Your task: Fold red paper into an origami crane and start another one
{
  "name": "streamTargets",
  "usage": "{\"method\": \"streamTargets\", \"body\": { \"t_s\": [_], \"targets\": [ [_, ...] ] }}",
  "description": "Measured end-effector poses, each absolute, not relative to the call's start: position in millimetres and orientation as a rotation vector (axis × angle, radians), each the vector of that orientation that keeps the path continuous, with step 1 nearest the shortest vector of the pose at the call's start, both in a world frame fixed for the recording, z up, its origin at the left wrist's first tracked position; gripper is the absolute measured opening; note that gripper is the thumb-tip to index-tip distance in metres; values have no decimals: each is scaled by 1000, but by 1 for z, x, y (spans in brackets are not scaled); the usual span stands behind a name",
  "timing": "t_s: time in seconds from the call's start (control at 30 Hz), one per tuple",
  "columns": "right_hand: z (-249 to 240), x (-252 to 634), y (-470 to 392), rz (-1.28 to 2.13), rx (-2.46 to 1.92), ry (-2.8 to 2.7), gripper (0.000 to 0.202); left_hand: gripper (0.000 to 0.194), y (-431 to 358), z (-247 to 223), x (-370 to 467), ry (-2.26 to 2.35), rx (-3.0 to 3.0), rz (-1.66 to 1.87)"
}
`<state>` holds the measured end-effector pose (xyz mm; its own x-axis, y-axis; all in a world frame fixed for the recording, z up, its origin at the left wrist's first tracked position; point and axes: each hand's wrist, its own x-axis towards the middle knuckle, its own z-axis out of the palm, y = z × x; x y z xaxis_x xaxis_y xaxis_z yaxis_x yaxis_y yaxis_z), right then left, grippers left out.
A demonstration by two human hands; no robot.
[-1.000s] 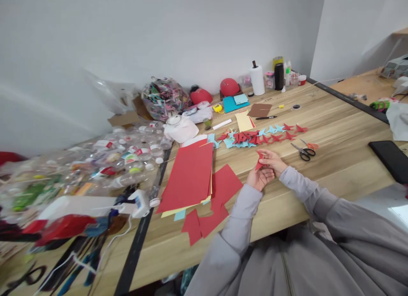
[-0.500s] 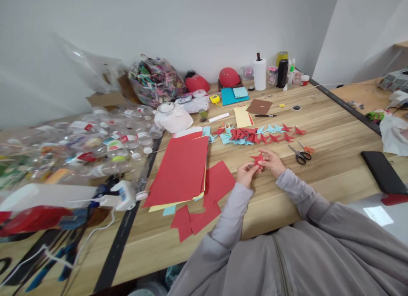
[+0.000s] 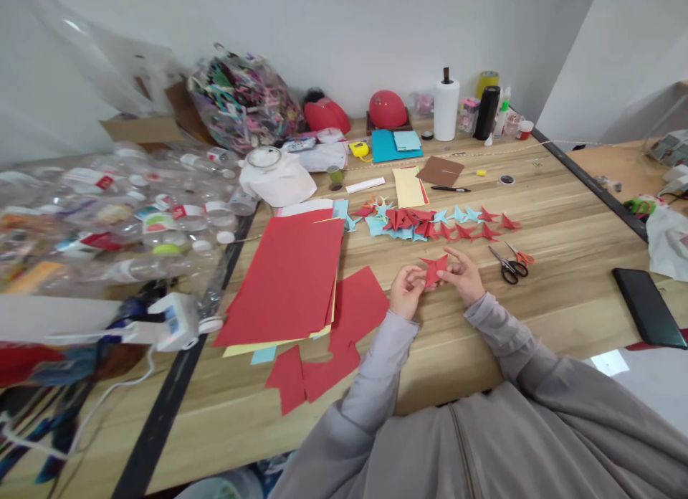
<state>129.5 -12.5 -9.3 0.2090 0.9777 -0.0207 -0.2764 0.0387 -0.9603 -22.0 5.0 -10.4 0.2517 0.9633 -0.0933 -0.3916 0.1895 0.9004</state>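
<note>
Between both hands, just above the wooden table, is a folded red paper piece (image 3: 434,270) with pointed tips, like an origami crane. My left hand (image 3: 407,290) pinches its lower left side. My right hand (image 3: 462,275) grips its right side with thumb and fingers. Beyond the hands lie several finished red paper cranes (image 3: 411,220) and light blue paper cranes (image 3: 458,214) in a cluster and rows. To the left rests a stack of red paper sheets (image 3: 284,277), with cut red pieces (image 3: 360,302) beside it.
Black-handled scissors (image 3: 510,268) and orange-handled scissors (image 3: 521,255) lie right of the hands. A black phone-like slab (image 3: 649,305) is at the right edge. Plastic bottles (image 3: 161,226) crowd the left. A paper roll (image 3: 446,112) and black cylinder (image 3: 486,113) stand at the back.
The camera view has shifted, so the left-side things sit further left. In my hands the red folded paper has turned, now showing a broader, flatter face and two upper points.
</note>
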Motion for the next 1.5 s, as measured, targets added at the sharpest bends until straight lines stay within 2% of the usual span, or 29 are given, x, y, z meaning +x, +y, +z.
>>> {"method": "streamTargets", "body": {
  "t_s": [0.13, 0.3, 0.47, 0.6, 0.77, 0.87, 1.17, 1.3, 1.5],
  "targets": [
    [-10, 129, -12, 1223, -1046, -800, 61, 29, 4, -8, -24, 716, 1064, 1084],
    [-18, 127, -11, 1235, -1010, -803, 36, 29, 1, 0, -23, 744, 1177, 1064],
    [-22, 128, -12, 1200, -1014, -864, 28, 19, 1, 1, -22, 878, 1296, 1135],
    [-18, 129, -14, 1170, -1038, -917, 25, 14, 3, -5, -20, 979, 1200, 1179],
    [-13, 127, -17, 1216, -1050, -983, 24, 31, 4, -12, -18, 977, 1051, 1129],
    [-13, 127, -16, 1243, -1063, -998, 23, 35, 5, -12, -18, 975, 1016, 1112],
    [-13, 131, -15, 1397, -1068, -1009, 18, 37, 6, -11, -22, 930, 1015, 1023],
    [-12, 132, -16, 1447, -1068, -957, 19, 31, 7, -7, -26, 890, 1136, 977],
    [-9, 131, -16, 1417, -1056, -1002, 18, 31, 10, -6, -31, 898, 1120, 948]
  ]
}}
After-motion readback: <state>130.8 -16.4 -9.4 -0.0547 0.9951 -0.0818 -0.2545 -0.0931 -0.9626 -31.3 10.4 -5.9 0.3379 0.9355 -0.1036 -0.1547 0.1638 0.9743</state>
